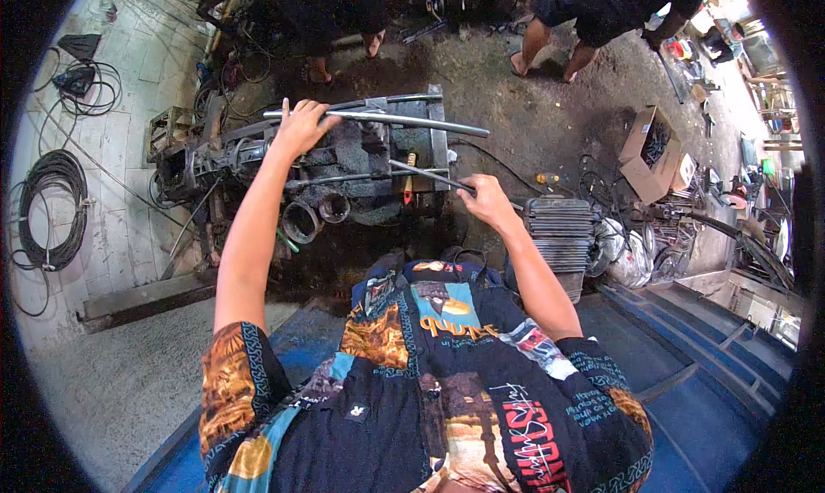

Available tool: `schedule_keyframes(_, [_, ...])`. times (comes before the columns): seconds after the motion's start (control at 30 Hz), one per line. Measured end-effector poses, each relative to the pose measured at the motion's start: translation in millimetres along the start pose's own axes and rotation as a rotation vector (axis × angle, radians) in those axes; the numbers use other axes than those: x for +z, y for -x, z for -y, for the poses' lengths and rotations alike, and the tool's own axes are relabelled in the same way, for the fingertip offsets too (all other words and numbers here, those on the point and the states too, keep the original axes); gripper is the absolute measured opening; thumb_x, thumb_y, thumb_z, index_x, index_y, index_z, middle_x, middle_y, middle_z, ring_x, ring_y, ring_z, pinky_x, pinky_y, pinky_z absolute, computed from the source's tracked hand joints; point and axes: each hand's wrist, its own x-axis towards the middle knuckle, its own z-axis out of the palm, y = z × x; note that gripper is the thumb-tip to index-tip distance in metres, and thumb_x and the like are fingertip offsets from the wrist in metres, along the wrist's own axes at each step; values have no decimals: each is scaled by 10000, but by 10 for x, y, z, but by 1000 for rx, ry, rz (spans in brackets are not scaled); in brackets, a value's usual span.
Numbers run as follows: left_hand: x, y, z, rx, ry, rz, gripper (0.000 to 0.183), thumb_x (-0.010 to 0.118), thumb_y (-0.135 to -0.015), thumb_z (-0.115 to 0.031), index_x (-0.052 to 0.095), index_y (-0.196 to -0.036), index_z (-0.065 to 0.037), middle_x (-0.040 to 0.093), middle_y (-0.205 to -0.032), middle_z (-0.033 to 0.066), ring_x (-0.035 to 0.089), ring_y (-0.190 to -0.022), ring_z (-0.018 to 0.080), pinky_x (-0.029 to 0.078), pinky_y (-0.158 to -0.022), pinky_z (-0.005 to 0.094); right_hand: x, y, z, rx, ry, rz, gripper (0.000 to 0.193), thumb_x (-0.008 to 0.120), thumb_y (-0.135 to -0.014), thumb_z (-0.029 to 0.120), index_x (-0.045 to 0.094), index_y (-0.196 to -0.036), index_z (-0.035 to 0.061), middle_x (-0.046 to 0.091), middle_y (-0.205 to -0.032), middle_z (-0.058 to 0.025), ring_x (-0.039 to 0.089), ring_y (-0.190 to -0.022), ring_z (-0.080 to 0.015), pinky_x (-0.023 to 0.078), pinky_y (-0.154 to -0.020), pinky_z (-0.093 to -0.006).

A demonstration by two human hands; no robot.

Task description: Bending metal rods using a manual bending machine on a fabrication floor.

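Observation:
My left hand point(301, 128) is wrapped over a long shiny metal pipe point(412, 121) near its left end. The pipe lies slantwise across the top of a greasy metal machine point(344, 153) with long rails and round openings. At the machine's right end, my right hand point(487, 200) is closed round a thinner metal rod point(421, 171). Its far end points left over the machine bed, and a short piece shows beyond my hand. Just by the rod, a brush-like tool point(411, 171) with a yellowish and red body rests on the machine.
Two people stand beyond the machine, their bare legs point(584, 61) visible. To the right are a ribbed grey motor point(560, 239) and an open cardboard box point(649, 153) of metal pieces. Coiled black cable point(53, 209) hangs on the left wall. A blue metal frame point(687, 368) lies beside me.

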Motion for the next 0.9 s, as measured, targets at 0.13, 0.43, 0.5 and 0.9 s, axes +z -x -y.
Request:
schedule_keyframes(0.13, [212, -256, -10, -62, 124, 48, 477, 477, -971, -449, 631, -1042, -4, 658, -1038, 193, 588, -1021, 371, 402, -797, 486, -54, -54, -449, 85, 48, 3, 238, 679, -820, 180, 702, -915, -37, 648, -851, -252, 626, -834, -423, 499, -786, -468])
schedule_keyframes(0.43, [449, -314, -172, -90, -191, -311, 549, 520, -952, -397, 642, -565, -28, 604, -583, 215, 608, -554, 393, 485, -537, 492, 10, -454, -953, 129, 7, -70, 264, 663, -842, 214, 711, -982, -6, 664, -890, -260, 640, -869, -424, 511, -813, -468])
schedule_keyframes(0.5, [449, -328, -236, -107, -214, -340, 521, 540, -947, -363, 627, -551, -35, 587, -554, 202, 595, -525, 379, 473, -508, 490, 75, -578, -1122, 108, -26, -62, 270, 660, -846, 225, 708, -991, 3, 661, -914, -251, 633, -899, -420, 507, -825, -472])
schedule_keyframes(0.9, [615, -510, -807, -158, -134, -408, 583, 516, -961, -352, 578, -491, -11, 578, -544, 234, 580, -492, 416, 466, -500, 505, -72, -958, -1378, 24, 69, 2, 259, 632, -871, 248, 705, -920, 4, 646, -909, -226, 620, -919, -403, 487, -851, -492])
